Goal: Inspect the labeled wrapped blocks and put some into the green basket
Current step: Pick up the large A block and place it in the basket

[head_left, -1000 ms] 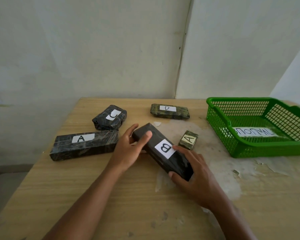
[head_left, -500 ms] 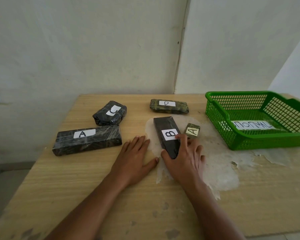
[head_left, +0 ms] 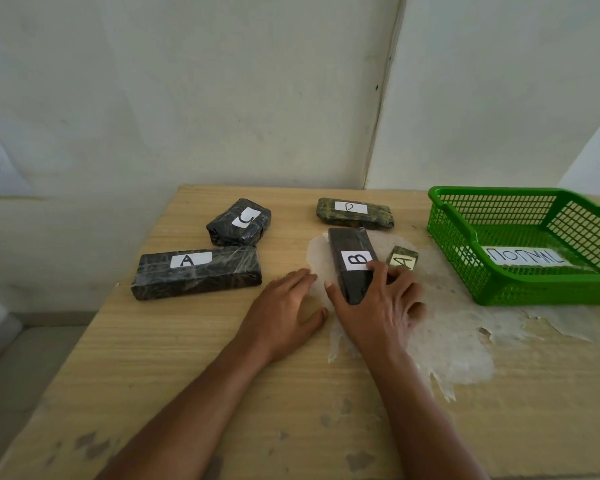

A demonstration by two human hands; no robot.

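The dark wrapped block labeled B (head_left: pixel 350 258) lies on the table, its long side pointing away from me. My right hand (head_left: pixel 378 306) grips its near end, thumb on the left side and fingers over the top. Flat on the table just left of it rests my left hand (head_left: pixel 284 310), fingers apart and holding nothing. A small block labeled A (head_left: pixel 403 258) sits right of B, touching my fingertips. The long block labeled A (head_left: pixel 196 271), the block labeled C (head_left: pixel 239 221) and the block labeled D (head_left: pixel 355 213) lie farther back. The green basket (head_left: pixel 465 233) stands at the right.
Inside the basket lies a white paper label (head_left: pixel 523 256). The wooden table (head_left: pixel 187 375) has a patch of peeled, whitish surface (head_left: pixel 458 334) under and right of my right hand. White walls stand close behind the table; its left edge drops off to the floor.
Block B was lifted between both hands a second ago; it now lies on the table, turned lengthwise. My left hand has let go and rests flat. My right hand stays on the block.
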